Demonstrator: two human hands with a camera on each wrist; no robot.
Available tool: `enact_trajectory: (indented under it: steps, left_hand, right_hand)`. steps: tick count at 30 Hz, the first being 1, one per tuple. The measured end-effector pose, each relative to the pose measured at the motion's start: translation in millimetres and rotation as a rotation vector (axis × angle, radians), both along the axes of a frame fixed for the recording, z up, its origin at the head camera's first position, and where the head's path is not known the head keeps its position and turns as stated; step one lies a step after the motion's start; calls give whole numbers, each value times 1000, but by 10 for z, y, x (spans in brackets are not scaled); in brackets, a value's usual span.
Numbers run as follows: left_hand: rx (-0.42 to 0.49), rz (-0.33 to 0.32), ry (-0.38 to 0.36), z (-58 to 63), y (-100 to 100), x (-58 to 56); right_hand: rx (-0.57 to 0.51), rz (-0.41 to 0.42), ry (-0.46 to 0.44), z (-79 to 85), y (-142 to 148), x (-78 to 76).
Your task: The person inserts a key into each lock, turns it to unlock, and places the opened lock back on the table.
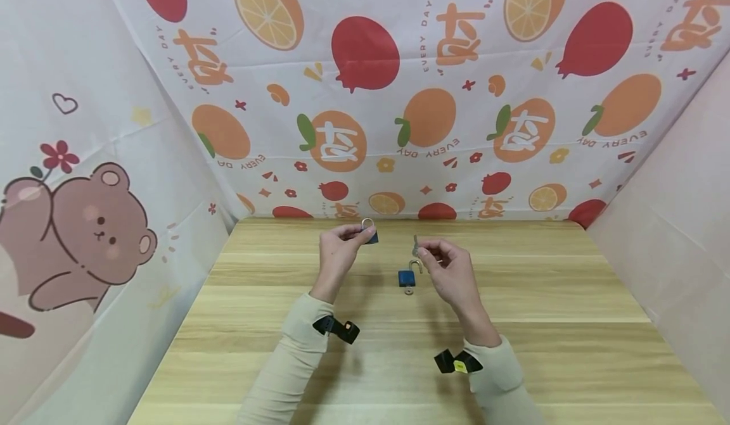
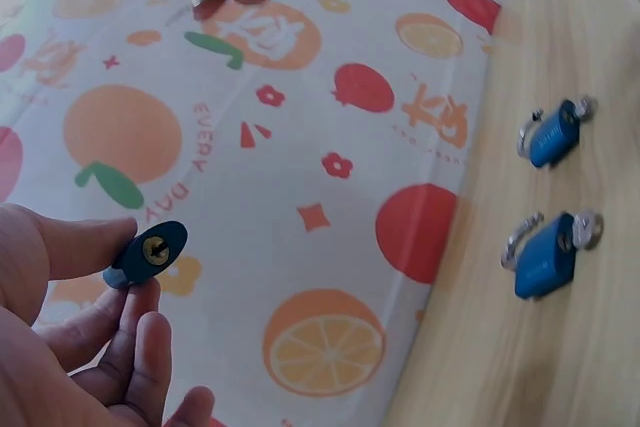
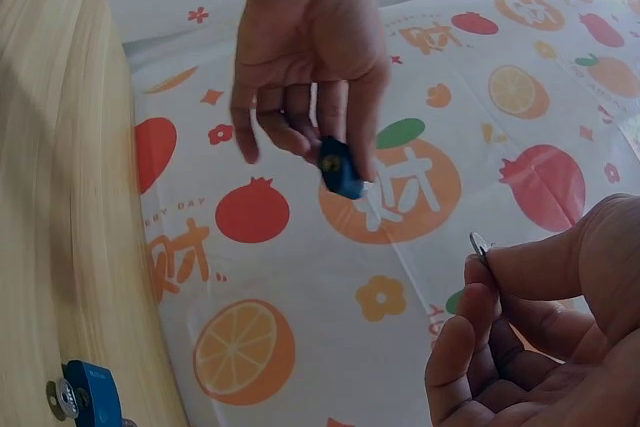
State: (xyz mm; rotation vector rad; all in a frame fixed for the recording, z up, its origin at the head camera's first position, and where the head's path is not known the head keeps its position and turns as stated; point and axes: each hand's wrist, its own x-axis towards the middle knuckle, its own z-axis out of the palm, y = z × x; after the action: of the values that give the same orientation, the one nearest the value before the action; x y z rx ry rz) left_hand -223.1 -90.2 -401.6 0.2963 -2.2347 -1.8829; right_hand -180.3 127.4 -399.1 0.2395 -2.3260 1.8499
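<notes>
My left hand (image 1: pixel 338 254) pinches a small blue padlock (image 1: pixel 372 238) between thumb and fingers, above the far part of the table. Its silver shackle points up in the head view, and its keyhole faces the left wrist camera. To the right, my right hand (image 1: pixel 456 276) holds a small silver key (image 3: pixel 480 245) between thumb and forefinger, apart from that padlock. Below, between the hands, lies a blue padlock (image 1: pixel 407 278) with its shackle open and a key in its bottom. The left wrist view has another blue padlock (image 2: pixel 555 135) with a key beside it.
The wood-grain table (image 1: pixel 388 380) ends at a fruit-print cloth (image 1: pixel 365 184) at the back. A cloth with a bear print (image 1: pixel 108 222) hangs on the left, a pale cloth (image 1: pixel 673 222) on the right. Black straps circle both sleeved wrists.
</notes>
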Motion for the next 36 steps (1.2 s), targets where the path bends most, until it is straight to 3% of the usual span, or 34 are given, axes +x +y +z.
enact_trajectory:
  steps: [16, 36]
  left_hand:
    - [110, -57, 19, 163, 116, 115]
    - [171, -115, 70, 219, 242, 171]
  right_hand:
    - [1, 52, -11, -57, -103, 12]
    - [21, 91, -11, -91, -254, 34]
